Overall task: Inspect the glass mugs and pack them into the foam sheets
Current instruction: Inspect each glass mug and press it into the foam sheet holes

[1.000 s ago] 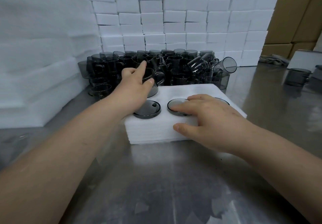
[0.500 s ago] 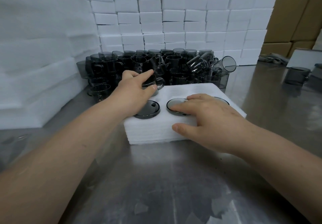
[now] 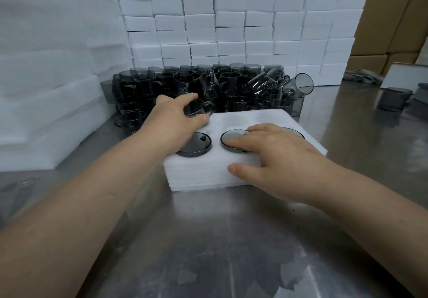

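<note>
Glass mug (image 3: 199,110) is being gripped by the curled left hand (image 3: 171,124) at the foam sheets' (image 3: 243,118) far-left corner. The right hand (image 3: 275,156) is lying flat and relaxed, fingertips (image 3: 229,144) resting on a seated mug (image 3: 231,134).

A steel desk (image 3: 208,239) is stretching out underfoot of everything, its scuffed top catching dull reflections. Brown cardboard boxes (image 3: 398,19) are standing stacked at the far right. A crumpled grey cloth (image 3: 361,77) is lying on the desk below them, just beside a white panel (image 3: 403,75).
</note>
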Demonstrator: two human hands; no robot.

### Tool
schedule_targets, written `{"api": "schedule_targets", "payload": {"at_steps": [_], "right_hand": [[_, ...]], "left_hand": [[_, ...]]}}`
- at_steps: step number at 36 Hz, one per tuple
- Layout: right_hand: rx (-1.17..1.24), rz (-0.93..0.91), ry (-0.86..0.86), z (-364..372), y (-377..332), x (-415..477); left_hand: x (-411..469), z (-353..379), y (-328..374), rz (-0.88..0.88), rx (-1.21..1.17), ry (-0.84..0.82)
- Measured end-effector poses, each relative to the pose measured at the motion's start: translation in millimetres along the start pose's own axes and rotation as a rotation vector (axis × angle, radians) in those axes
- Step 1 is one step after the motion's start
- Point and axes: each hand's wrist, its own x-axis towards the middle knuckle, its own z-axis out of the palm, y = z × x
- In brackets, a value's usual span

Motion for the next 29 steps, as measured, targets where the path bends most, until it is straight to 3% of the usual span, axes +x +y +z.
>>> {"api": "schedule_targets", "payload": {"at_steps": [10, 18, 24, 29], "right_hand": [[-0.007, -0.007, -0.001, -0.5, -0.4, -0.1], [0.025, -0.005, 0.011, -0.1, 0.3, -0.4], [0.023, -0.008, 0.014, 0.5, 1.2, -0.2], [0.027, -0.012, 0.018, 0.4, 1.3, -0.5]], "left_hand": [[3.5, 2.2, -3.0, -0.006, -0.016, 0.053], [5.4, -12.7, 4.2, -0.082, -0.492, 0.389], [3.3, -14.1, -2.3, -0.160, -0.646, 0.385], [3.3, -12.2, -4.1, -0.196, -0.607, 0.389]]}}
